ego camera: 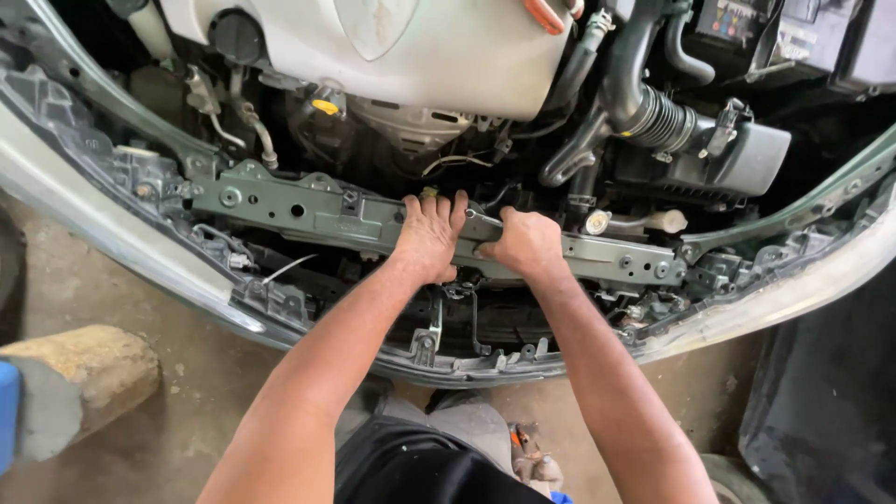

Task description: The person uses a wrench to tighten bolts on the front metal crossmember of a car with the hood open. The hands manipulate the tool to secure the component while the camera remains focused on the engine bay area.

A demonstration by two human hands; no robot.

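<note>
Fingers (pixel 485 245) of the right hand (pixel 527 245) are gripping a wrench (pixel 483 219) lying left-right along the crossmember (pixel 317 213); left hand (pixel 429 235) is pressing flat, open, just left.

Car repair workshop, open engine bay (pixel 392 56) with bumper removed, bare grey metal crossmember (pixel 317 210), black air intake hose (pixel 653 117), dusty concrete floor (pixel 205 392)
</note>
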